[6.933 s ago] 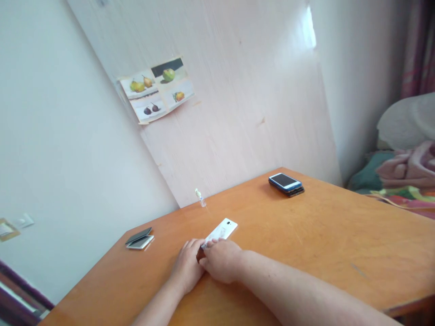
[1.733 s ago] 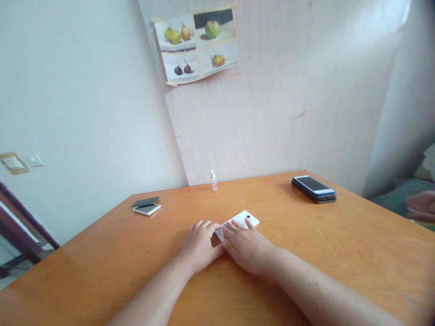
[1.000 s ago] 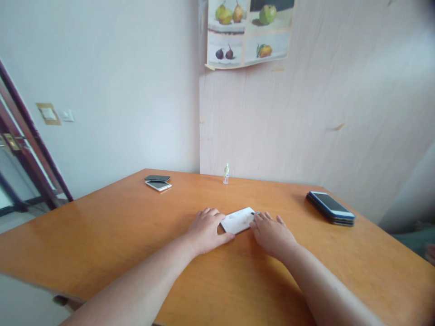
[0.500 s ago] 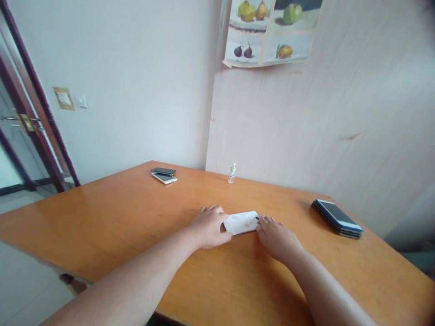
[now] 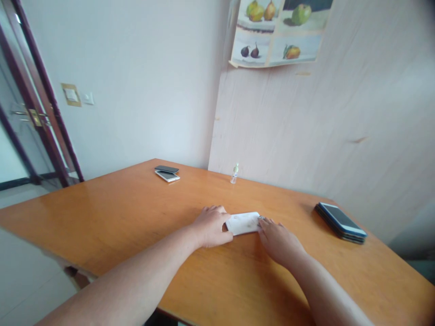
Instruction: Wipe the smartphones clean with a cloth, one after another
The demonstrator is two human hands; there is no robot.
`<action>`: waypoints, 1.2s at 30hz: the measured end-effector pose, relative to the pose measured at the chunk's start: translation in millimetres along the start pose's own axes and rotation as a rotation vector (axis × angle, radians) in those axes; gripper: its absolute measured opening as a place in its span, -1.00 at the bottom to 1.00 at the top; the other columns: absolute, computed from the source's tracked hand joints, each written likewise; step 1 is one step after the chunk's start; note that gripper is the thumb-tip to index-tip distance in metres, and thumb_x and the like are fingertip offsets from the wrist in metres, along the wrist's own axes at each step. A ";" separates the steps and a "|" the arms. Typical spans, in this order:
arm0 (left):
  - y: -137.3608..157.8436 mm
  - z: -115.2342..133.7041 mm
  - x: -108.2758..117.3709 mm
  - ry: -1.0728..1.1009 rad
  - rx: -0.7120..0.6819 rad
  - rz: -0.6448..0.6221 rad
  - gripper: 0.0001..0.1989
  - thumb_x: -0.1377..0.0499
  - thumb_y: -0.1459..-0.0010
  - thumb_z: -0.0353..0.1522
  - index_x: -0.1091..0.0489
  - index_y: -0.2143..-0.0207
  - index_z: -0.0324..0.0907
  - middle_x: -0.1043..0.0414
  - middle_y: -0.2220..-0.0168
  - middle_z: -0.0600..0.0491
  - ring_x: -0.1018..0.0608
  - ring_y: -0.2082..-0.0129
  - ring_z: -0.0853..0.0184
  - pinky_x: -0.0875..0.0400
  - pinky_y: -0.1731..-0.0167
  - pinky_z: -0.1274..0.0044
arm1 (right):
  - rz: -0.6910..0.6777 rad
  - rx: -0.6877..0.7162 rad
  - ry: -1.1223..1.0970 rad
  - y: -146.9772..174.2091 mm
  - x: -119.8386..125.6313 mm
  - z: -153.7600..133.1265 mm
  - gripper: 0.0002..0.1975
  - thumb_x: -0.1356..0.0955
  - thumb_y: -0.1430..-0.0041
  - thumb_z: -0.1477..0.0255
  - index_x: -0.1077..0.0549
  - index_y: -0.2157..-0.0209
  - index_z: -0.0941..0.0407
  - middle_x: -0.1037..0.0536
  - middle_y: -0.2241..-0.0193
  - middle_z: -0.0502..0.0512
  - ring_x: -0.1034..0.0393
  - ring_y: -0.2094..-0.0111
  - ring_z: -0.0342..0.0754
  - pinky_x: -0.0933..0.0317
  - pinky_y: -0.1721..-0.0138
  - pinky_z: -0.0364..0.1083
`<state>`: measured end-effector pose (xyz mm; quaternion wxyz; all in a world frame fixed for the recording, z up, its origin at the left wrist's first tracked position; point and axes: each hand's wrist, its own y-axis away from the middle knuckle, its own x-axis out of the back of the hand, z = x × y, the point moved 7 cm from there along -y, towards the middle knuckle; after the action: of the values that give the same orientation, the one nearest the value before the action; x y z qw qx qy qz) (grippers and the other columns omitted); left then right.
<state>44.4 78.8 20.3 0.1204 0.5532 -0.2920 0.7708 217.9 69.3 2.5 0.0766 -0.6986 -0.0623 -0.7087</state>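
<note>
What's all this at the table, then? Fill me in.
A person has both bare hands at a white phone lying on the wooden table. The left hand holds its left end between thumb and fingers, while the right hand covers its right end. A small bottle stands upright beyond it; a stack of phones lies off to the right, and two phones lie at the far left.

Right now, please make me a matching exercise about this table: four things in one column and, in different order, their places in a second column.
1. White phone in the middle
2. Small bottle
3. Stack of phones
4. Fruit pictures

A. Near the right edge of the table
B. On the wall panel
C. Between the left hand and the right hand
D. Standing near the table's back edge

Right pairs: 1-C, 2-D, 3-A, 4-B
</note>
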 end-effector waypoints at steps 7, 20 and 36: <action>-0.1 0.3 0.7 0.015 -0.001 -0.014 -0.72 -0.20 -0.05 -0.16 -0.50 0.19 -0.02 -0.46 0.20 -0.01 -0.49 0.16 0.12 -0.34 0.14 0.35 | 0.001 0.267 -0.150 22.4 11.7 -53.9 -0.53 -0.13 -0.34 0.38 -0.32 -0.21 0.17 -0.28 -0.26 0.25 -0.22 -0.24 0.10 -0.08 -0.23 0.04; -0.3 -1.3 -2.4 0.014 -0.018 0.000 -0.70 -0.20 -0.05 -0.14 -0.50 0.17 -0.03 -0.45 0.18 -0.01 -0.48 0.15 0.12 -0.34 0.12 0.34 | 0.023 0.218 -0.102 21.8 14.6 -48.0 -0.61 -0.13 -0.33 0.40 -0.44 -0.04 0.14 -0.43 -0.15 0.27 -0.38 -0.09 0.12 -0.22 -0.08 0.02; -1.6 -2.0 -4.6 0.001 -0.016 -0.037 -0.66 -0.18 -0.08 -0.11 -0.48 0.13 -0.03 -0.44 0.15 -0.01 -0.47 0.11 0.13 -0.35 0.09 0.36 | 0.022 0.264 -0.126 28.4 19.5 -58.9 -0.63 -0.12 -0.33 0.43 -0.42 -0.03 0.13 -0.43 -0.14 0.28 -0.42 -0.04 0.10 -0.26 0.03 -0.01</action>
<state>45.3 81.9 16.1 0.1390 0.5573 -0.2877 0.7664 165.4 29.6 20.5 0.1714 -0.7263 -0.1521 -0.6481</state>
